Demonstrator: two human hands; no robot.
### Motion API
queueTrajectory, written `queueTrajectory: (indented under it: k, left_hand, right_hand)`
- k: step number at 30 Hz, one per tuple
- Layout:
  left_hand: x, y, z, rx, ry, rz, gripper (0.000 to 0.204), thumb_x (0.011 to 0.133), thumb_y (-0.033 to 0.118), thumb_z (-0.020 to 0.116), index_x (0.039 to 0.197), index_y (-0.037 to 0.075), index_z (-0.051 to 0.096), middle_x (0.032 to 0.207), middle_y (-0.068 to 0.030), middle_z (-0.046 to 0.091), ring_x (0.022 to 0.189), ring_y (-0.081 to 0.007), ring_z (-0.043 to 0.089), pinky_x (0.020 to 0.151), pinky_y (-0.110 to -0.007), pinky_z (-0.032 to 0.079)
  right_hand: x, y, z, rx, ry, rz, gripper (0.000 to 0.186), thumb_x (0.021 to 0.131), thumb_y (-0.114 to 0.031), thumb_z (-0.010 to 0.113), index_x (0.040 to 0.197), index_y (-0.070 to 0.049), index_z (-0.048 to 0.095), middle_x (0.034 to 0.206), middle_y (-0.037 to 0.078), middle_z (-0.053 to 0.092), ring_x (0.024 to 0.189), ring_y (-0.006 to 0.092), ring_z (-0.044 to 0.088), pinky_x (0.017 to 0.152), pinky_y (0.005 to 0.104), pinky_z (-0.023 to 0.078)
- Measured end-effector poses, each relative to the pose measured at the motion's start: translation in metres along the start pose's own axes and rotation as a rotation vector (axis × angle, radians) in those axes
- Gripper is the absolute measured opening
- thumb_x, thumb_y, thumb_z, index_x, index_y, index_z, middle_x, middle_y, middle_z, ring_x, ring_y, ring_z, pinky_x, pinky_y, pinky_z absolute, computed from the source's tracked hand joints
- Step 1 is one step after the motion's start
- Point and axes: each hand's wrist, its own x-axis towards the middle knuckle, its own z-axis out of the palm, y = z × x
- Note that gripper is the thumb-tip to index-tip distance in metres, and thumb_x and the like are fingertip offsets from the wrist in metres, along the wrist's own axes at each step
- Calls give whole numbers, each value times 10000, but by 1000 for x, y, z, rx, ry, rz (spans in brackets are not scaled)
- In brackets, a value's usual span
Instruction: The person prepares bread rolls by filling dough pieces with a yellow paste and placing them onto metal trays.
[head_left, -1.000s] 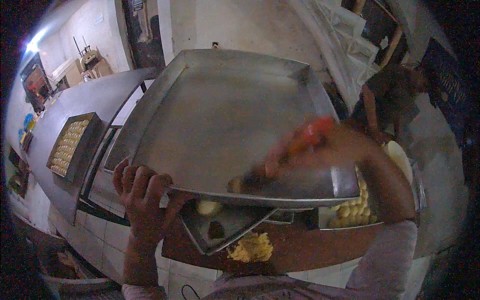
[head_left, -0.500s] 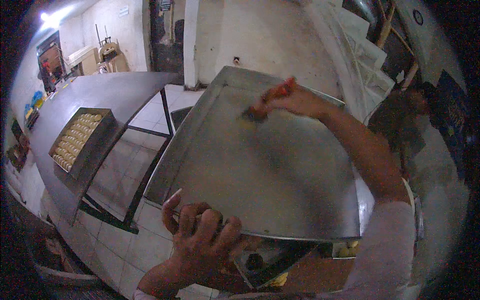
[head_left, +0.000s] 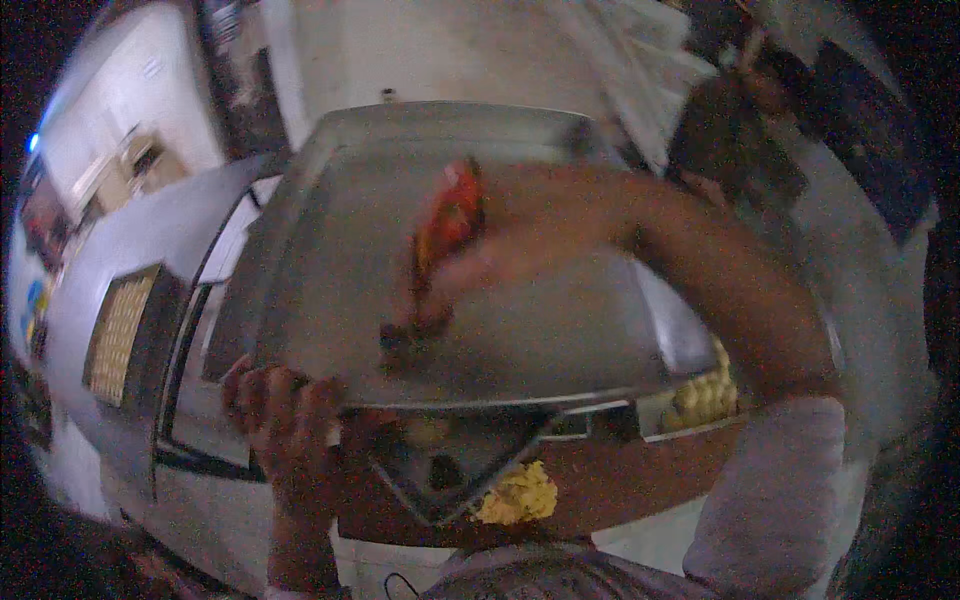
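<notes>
A large grey metal baking tray [head_left: 520, 330] lies tilted in front of me. My left hand [head_left: 285, 400] grips its near left corner, fingers curled over the rim. In my right hand [head_left: 465, 275] is a brush [head_left: 457, 205] with a red handle. Its dark bristle end points down at the tray's surface, left of the middle. Motion blurs the bristles, so I cannot tell whether they touch the metal. The right forearm reaches across the tray from the right.
Below the tray's near edge, yellow crumbly stuff [head_left: 520, 492] lies on a brown surface beside a dark metal-edged container [head_left: 440, 470]. Another tray of pale round pieces [head_left: 700, 400] stands at the right. On the left table [head_left: 210, 225] sits a tray of dough balls [head_left: 120, 335]. A person [head_left: 745, 130] is at the right.
My right hand has swept the brush from the tray's far part toward me and to the left. The left hand still grips the rim. My view has shifted, blurring the scene.
</notes>
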Motion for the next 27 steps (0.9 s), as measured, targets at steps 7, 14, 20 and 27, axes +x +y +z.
queueTrajectory:
  k: [7,14,20,27]
  left_hand:
    - [10,7,3,42,-35,-49,368,811,442,604,1006,129,599,949,-84,550,907,-256,531,882,-460,407]
    - [15,53,1,232,-6,-114,376,841,410,571,1080,121,548,1018,-102,531,943,-267,526,878,-455,420]
    - [-17,104,-40,334,-33,-234,388,867,382,543,1144,114,505,1077,-116,515,974,-276,521,874,-451,431]
    - [-34,163,-90,311,-150,-397,409,896,350,510,1219,105,455,1145,-133,496,1011,-286,516,869,-446,444]
  right_hand:
    - [-157,81,-142,-116,1214,-313,333,881,-264,589,1092,-6,586,1091,109,599,988,241,574,888,372,443]
    - [-234,313,-194,-333,1596,120,303,761,-327,716,874,-60,629,845,48,642,846,165,603,751,323,476]
    - [-208,488,-192,-409,1286,349,335,789,-315,687,932,-23,608,845,143,631,903,262,633,778,378,491]
    - [-172,482,-155,-695,706,615,314,882,-315,538,1066,-77,627,932,159,647,940,314,625,831,426,490]
